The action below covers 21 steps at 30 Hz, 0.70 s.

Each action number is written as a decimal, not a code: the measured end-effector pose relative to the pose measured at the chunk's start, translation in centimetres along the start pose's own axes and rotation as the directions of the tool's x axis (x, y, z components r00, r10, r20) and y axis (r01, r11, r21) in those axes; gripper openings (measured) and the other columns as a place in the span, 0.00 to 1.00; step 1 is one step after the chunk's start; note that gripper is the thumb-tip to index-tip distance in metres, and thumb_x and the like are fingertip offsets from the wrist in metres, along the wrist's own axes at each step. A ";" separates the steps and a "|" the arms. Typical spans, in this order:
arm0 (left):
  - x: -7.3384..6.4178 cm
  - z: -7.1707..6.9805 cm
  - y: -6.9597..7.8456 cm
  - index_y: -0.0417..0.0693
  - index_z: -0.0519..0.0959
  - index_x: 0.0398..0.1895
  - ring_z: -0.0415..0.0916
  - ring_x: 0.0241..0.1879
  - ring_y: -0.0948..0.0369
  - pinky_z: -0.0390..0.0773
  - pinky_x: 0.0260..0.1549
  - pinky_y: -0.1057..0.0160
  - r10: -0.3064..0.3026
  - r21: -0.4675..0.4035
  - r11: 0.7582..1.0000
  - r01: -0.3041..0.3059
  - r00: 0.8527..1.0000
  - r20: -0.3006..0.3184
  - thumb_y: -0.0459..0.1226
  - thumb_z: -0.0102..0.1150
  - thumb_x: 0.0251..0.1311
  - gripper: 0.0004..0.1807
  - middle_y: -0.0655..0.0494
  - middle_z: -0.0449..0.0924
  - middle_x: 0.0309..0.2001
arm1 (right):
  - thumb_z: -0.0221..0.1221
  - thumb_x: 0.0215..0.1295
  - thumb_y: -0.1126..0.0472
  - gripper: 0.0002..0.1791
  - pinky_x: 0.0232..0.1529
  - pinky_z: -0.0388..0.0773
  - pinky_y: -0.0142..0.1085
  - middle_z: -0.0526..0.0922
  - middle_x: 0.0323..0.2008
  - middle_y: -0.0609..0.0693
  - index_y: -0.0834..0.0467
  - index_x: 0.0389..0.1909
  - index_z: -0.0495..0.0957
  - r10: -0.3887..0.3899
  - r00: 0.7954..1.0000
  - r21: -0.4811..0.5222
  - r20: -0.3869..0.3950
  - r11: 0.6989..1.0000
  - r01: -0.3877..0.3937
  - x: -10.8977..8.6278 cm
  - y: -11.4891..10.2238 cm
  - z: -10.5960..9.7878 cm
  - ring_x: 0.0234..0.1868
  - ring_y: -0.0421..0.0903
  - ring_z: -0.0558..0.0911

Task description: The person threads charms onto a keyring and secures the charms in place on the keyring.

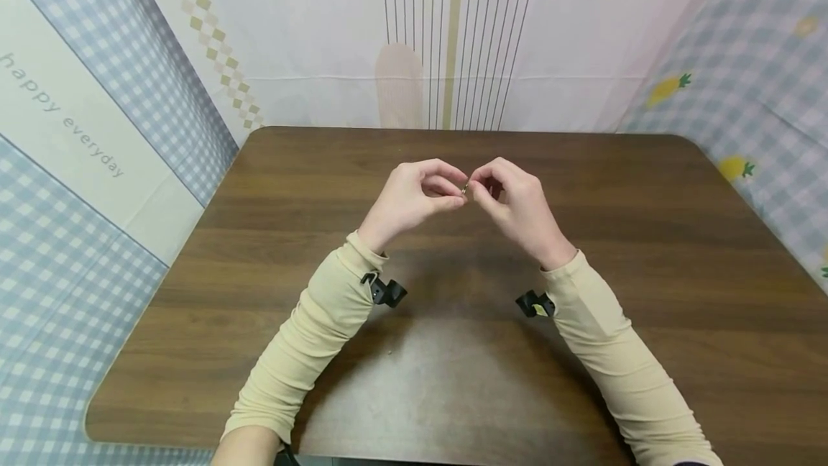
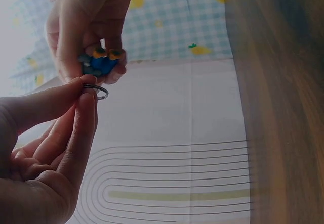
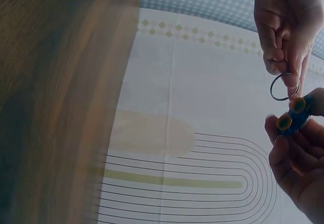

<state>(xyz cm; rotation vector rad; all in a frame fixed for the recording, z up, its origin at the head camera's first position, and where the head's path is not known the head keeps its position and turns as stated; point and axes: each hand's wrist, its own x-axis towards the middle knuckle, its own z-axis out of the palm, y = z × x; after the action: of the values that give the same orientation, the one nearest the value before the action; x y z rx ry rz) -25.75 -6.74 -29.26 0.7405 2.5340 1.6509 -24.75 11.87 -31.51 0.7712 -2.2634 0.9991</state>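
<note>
Over the table's middle, my two hands meet fingertip to fingertip in the head view. My left hand (image 1: 410, 196) pinches a thin metal key ring (image 3: 272, 89) between thumb and index finger. A small blue charm (image 2: 104, 66) with two round orange-and-green knobs is held in the fingertips of my right hand (image 1: 520, 207). In the right wrist view the ring sits right beside the charm (image 3: 299, 122); whether they are linked I cannot tell. Fingers hide much of the charm, and the head view shows only a tiny glint between the hands.
Beneath the hands lies a brown wooden table (image 1: 310, 221) with rounded corners. A white patterned cloth (image 1: 310, 34) hangs behind it, with blue checked cloth (image 1: 763, 106) at the sides. Each sleeved forearm carries a small black wrist camera (image 1: 387, 293).
</note>
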 end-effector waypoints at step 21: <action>-0.1 1.3 0.0 0.40 0.85 0.42 0.87 0.37 0.57 0.83 0.39 0.68 0.038 -0.049 0.998 -0.045 0.989 -0.140 0.30 0.68 0.54 0.11 0.46 0.88 0.39 | 0.65 0.57 0.72 0.05 0.34 0.74 0.28 0.80 0.29 0.53 0.64 0.30 0.78 -0.201 0.979 -0.021 -0.022 0.979 0.201 0.0 0.5 -0.4 0.30 0.41 0.77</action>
<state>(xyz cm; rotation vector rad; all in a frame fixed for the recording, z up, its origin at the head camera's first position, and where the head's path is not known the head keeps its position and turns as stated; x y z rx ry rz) -25.34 -5.66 -29.89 0.7017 2.5715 1.8365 -24.97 12.43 -31.54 0.9531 -2.1221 0.8859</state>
